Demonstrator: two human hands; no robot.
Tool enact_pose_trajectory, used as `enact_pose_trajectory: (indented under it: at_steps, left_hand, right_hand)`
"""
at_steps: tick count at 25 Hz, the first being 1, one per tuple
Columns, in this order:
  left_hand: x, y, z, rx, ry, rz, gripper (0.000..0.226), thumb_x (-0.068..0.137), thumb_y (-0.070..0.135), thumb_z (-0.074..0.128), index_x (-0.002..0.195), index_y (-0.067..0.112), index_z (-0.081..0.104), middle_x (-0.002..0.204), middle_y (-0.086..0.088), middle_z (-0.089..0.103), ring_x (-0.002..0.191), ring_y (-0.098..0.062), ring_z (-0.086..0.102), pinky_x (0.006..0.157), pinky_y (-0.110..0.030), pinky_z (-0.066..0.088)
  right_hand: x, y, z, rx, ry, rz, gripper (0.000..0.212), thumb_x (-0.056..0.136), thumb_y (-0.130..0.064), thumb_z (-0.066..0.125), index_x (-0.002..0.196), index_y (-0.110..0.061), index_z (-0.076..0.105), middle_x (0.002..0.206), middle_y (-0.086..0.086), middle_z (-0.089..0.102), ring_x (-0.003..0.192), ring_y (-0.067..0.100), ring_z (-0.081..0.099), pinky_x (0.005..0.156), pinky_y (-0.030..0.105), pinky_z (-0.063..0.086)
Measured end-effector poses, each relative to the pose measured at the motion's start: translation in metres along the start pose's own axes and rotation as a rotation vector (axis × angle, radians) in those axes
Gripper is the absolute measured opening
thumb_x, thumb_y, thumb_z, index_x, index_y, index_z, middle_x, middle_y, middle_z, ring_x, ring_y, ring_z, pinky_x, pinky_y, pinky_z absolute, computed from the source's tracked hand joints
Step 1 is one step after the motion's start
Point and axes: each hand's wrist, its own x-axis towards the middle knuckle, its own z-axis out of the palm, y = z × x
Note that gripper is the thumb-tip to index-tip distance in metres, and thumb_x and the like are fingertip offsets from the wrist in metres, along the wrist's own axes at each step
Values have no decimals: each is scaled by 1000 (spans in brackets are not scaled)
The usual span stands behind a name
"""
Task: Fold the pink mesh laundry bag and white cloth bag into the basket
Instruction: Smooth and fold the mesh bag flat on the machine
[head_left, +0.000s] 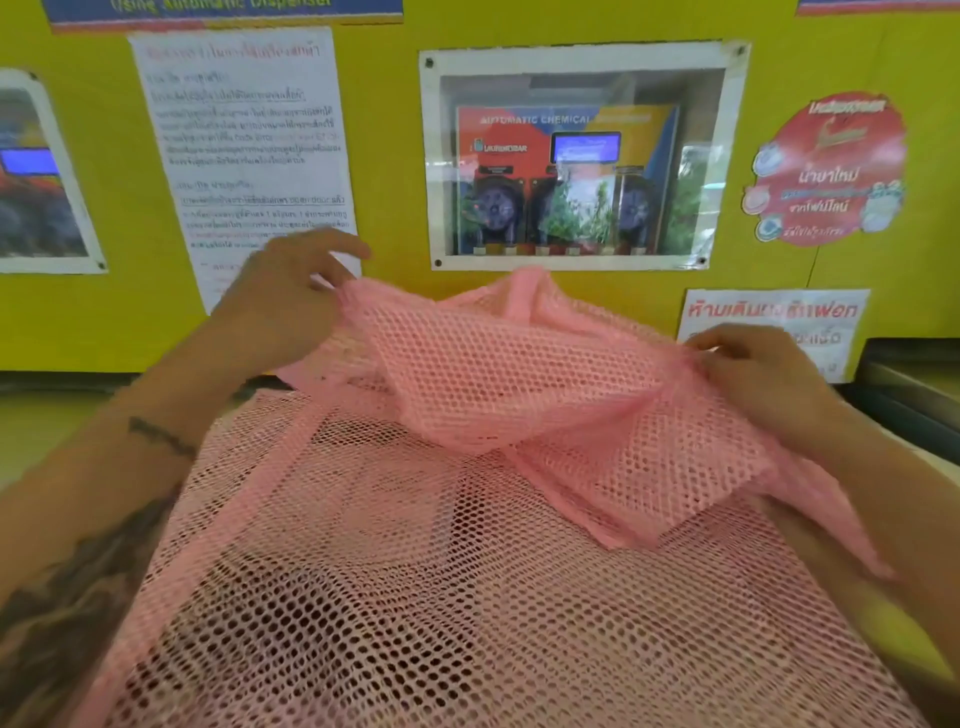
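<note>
The pink mesh laundry bag (467, 519) fills the lower and middle view, its near part spread wide toward the person and its far edge lifted and doubled toward them, so that a denser, layered band of mesh hangs between the two hands. That lift looks like the start of a fold: holding the far edge at two spread points keeps it taut and square while it comes over the flat part. The left hand (291, 296) pinches the far-left corner of the raised edge, thumb and fingers closed on the mesh, with the index finger stretched forward above it. The right hand (758, 384) is closed on the right end of the same edge, fingers curled over bunched netting. What carries the bag is hard to make out; dark curved shapes show through the holes, but I cannot tell what they are, and only slivers of a pale surface show at the left and right sides. Neither the white cloth bag nor the basket can be identified. Behind stands a yellow wall (384, 156) with a printed notice (244, 130) and a windowed chemical dispenser (571, 176); the notice text is blurred.
</note>
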Motion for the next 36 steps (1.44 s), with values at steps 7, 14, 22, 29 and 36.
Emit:
enact_pose_trajectory:
  at_steps: [7,14,22,29,36]
  left_hand:
    - [-18,-23,-36,470,-410,-346,42,86,20,56,126,34,55,131,-1,53,109,-23,54,84,-34,44]
    - [-75,22,21,395,-587,-63,40,90,51,52,127,37,52,128,3,54,112,-16,54,93,-36,44]
    - [-75,27,20,290,-836,3,35,94,46,51,129,47,52,123,18,59,106,-3,57,91,-28,41]
    - [-39,-15,26,470,-431,-134,35,95,43,46,118,23,64,120,-3,66,97,-19,61,84,-33,47]
    - [-77,-12,22,692,-797,-126,43,93,39,38,128,23,57,133,-1,58,113,-22,56,99,-43,45]
  right_hand:
    - [7,4,-16,-432,63,-18,20,86,-10,59,92,-28,64,104,11,67,79,25,58,74,35,48]
    - [-9,-12,21,-395,-578,-123,30,95,-32,57,124,-35,58,120,-6,58,108,14,56,93,33,42]
    - [-4,2,21,-357,-121,-224,29,83,1,53,87,-23,67,101,5,69,93,26,59,80,39,45]
    - [-32,-33,41,-339,-337,-279,36,90,-23,41,115,-33,66,123,-13,61,117,15,55,106,49,36]
    - [23,-107,93,-470,-621,-469,38,93,-9,48,125,-25,60,113,2,61,94,18,56,73,32,47]
